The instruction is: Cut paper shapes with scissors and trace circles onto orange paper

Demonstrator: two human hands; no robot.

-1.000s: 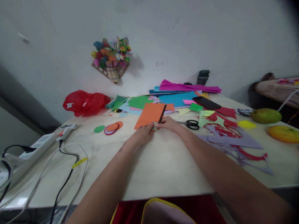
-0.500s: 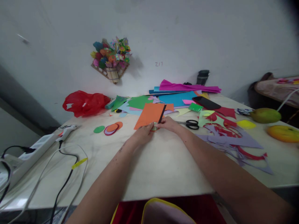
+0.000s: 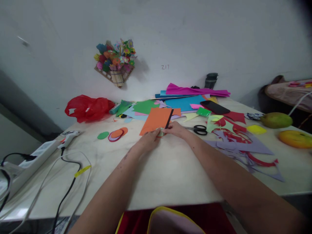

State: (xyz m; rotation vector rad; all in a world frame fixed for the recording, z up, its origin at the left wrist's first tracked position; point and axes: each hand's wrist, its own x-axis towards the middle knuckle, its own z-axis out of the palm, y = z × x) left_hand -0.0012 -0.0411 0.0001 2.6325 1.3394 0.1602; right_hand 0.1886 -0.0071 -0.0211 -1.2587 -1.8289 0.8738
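An orange sheet [image 3: 157,118] lies flat at the middle of the table, with a dark strip [image 3: 169,118] along its right edge. On its near edge my left hand [image 3: 149,139] rests, fingers stretched out over the paper. My right hand [image 3: 175,128] is at the near right corner, its fingers pinched by a small pale green piece [image 3: 161,132]. That piece lies between the fingertips of both hands; its exact shape is partly covered. Just right of my right hand are black-handled scissors [image 3: 200,130]. Left of the sheet are paper circles [image 3: 116,134] and a green circle [image 3: 103,135].
Coloured sheets [image 3: 185,103], a phone [image 3: 214,106] and a red bag [image 3: 89,108] lie toward the wall. Paper scraps [image 3: 243,143] and two mango-like fruits [image 3: 276,120] are at the right. A glue gun [image 3: 69,138], power strip [image 3: 36,159] and cables occupy the left.
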